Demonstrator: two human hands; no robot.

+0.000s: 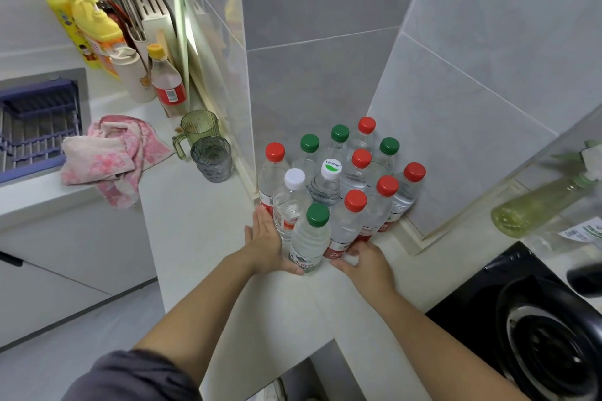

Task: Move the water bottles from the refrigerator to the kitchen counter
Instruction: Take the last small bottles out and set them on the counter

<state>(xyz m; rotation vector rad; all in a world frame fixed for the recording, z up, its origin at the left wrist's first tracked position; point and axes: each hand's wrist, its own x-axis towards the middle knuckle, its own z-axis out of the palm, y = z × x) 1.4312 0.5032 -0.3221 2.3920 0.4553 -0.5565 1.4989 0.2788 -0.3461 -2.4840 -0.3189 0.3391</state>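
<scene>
Several clear water bottles (338, 172) with red, green and white caps stand clustered in the tiled corner of the white kitchen counter (202, 231). My left hand (268, 244) lies flat, fingers straight, against the left side of the front bottles: the green-capped bottle (309, 241) and the white-capped bottle (288, 205). My right hand (363, 259) is at the foot of the front red-capped bottle (347, 225), with its fingers curled around the base. The refrigerator is out of view.
Two ribbed cups (205, 143) and a pink towel (110, 153) lie left of the cluster. Detergent bottles (88, 23) and a utensil holder stand at the back left by the sink rack (35, 127). A black gas hob (537, 322) and a tipped oil bottle (540, 205) are at right.
</scene>
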